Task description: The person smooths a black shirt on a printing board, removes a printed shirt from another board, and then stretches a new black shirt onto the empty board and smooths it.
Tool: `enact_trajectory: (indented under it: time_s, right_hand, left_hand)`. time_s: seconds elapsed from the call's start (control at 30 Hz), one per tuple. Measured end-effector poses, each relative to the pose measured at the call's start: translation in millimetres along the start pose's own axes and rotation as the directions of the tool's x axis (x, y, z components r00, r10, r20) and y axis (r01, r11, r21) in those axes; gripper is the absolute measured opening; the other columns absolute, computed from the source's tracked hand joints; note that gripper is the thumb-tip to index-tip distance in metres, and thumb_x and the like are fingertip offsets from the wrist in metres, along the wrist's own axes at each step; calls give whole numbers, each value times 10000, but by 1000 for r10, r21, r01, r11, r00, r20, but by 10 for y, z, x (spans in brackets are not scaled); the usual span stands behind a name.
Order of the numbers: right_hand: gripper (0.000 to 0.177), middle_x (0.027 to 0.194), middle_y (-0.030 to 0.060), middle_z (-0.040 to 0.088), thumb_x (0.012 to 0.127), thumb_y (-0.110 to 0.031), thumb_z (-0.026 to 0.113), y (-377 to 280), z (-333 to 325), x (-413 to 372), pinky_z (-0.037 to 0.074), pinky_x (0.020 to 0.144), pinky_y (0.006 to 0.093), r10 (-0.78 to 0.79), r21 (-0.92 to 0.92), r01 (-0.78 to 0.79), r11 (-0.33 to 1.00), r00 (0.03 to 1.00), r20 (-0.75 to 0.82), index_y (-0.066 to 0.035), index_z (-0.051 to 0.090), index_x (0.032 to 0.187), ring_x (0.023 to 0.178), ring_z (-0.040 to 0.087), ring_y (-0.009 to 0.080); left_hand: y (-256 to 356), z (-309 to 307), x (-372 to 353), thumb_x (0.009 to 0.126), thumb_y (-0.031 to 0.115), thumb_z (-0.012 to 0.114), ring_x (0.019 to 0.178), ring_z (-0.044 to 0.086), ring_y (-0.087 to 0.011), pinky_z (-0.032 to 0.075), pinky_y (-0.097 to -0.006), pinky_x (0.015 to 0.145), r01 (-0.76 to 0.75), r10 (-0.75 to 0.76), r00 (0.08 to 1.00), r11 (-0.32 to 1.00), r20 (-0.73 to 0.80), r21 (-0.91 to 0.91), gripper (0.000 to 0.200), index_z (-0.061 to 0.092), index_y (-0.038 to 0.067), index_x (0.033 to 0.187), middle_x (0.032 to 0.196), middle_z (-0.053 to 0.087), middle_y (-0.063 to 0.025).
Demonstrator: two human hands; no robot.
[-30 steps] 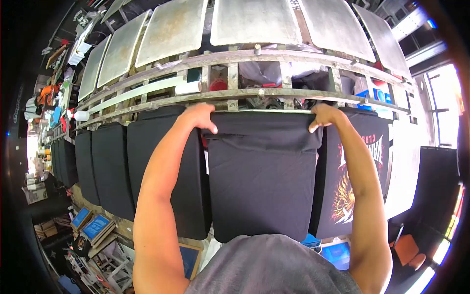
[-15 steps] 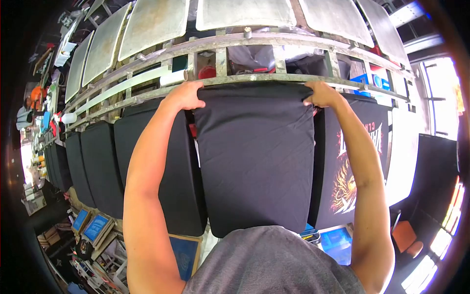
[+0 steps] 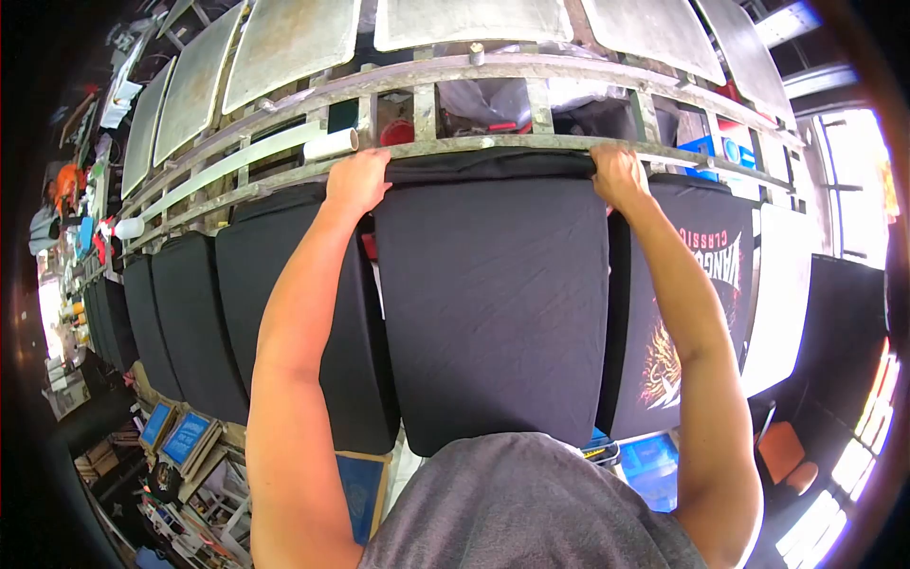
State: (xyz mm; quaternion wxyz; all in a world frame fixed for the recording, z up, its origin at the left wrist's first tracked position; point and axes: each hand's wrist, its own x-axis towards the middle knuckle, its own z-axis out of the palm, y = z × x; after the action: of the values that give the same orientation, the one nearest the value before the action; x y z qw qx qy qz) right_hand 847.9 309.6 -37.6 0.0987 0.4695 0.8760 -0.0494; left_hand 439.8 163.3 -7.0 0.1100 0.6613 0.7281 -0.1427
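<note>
A black cloth (image 3: pixel 493 303) lies stretched over a board in front of me, its surface mostly smooth, with bunched folds along the far edge. My left hand (image 3: pixel 358 180) is closed on the cloth at the far left corner, near a white roll (image 3: pixel 331 144). At the far right corner my right hand (image 3: pixel 620 175) grips the same cloth with curled fingers. Both hands are beside the metal rail (image 3: pixel 488 144). To the right, a black shirt (image 3: pixel 706 275) with a printed design is partly hidden by my right arm.
Black-covered boards (image 3: pixel 294 322) stand in a row to the left. Bare grey boards (image 3: pixel 474 21) extend beyond the rails. A white board (image 3: pixel 779 303) is at the right. Blue-faced frames (image 3: pixel 188 439) lie lower left, and an orange chair (image 3: pixel 781 452) stands lower right.
Both hands have shifted slightly away from me, toward the rail. The cloth has become flatter, and its far edge is now bunched between the hands.
</note>
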Motion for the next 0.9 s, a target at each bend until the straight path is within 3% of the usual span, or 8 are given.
enact_trajectory:
  time_s: [0.1, 0.17, 0.4, 0.5, 0.57, 0.73, 0.8, 0.9]
  right_hand:
    - [395, 1240, 206, 647, 848, -166, 738, -2, 147, -283, 478, 1045, 473, 129, 421, -13, 907, 960, -249, -56, 636, 1213, 1174, 622, 391]
    - [533, 1360, 249, 584, 866, -188, 740, -113, 301, -631, 438, 1107, 479, 105, 440, 187, 878, 822, -559, -55, 574, 1355, 1265, 558, 442]
    - [687, 1657, 180, 308, 947, -353, 670, -600, 690, -1762, 239, 1190, 664, -52, 278, 111, 954, 976, -212, -75, 452, 1536, 1528, 220, 483]
    - [644, 1645, 173, 342, 974, -263, 650, -403, 798, -1148, 288, 1218, 519, 60, 509, 122, 852, 943, -327, -51, 429, 1541, 1502, 329, 422]
    - [548, 1538, 208, 489, 996, -288, 648, -300, 737, -744, 341, 1191, 409, 177, 677, 116, 727, 921, -348, -20, 530, 1459, 1450, 443, 342]
    - [691, 1260, 138, 701, 964, -644, 575, 51, 644, -247, 513, 980, 383, 321, 898, -437, -44, 845, 427, -37, 705, 1268, 1138, 662, 265]
    - [730, 1273, 144, 695, 947, -673, 582, 4, 659, -279, 514, 992, 392, 302, 845, -500, -189, 789, 535, -39, 690, 1294, 1143, 660, 269]
    - [841, 1309, 148, 679, 922, -729, 583, -210, 463, -524, 516, 1020, 422, 253, 754, -569, -328, 716, 651, -19, 629, 1369, 1167, 655, 278]
  left_hand:
    - [-5, 169, -199, 885, 170, 740, 1140, 657, -373, 559, -489, 912, -52, 46, 995, 997, -90, -65, 428, 616, 103, 1289, 1334, 643, -136]
    - [162, 225, -621, 913, 126, 646, 1242, 616, -371, 543, -450, 989, -183, 16, 908, 913, -418, -364, 544, 525, 107, 1444, 1453, 559, -195]
    - [659, 1106, -1486, 996, 361, 598, 1422, 357, -574, 342, -599, 1167, -165, 52, 908, 956, -415, -242, 689, 371, 57, 1572, 1646, 276, -250]
    - [506, 1104, -978, 1031, 365, 546, 1432, 393, -496, 364, -526, 1168, -146, -164, 874, 808, -457, -571, 620, 403, 74, 1559, 1639, 311, -228]
    - [377, 920, -621, 1058, 378, 494, 1415, 448, -415, 381, -446, 1165, -53, -271, 909, 678, -316, -733, 536, 500, 67, 1494, 1585, 420, -208]
    - [158, 625, -280, 1017, 665, 438, 1472, 417, -341, 319, -419, 1195, 326, -247, 934, 290, 259, -900, 777, 500, 72, 1514, 1602, 419, -213]
    - [223, 757, -357, 951, 790, 433, 1465, 418, -362, 338, -435, 1189, 464, -309, 779, -302, 546, -833, 959, 422, 47, 1558, 1595, 421, -223]
    - [185, 1167, -517, 891, 882, 385, 1520, 308, -390, 264, -466, 1226, 470, -342, 768, -275, 542, -839, 1111, 295, 44, 1616, 1634, 353, -219]
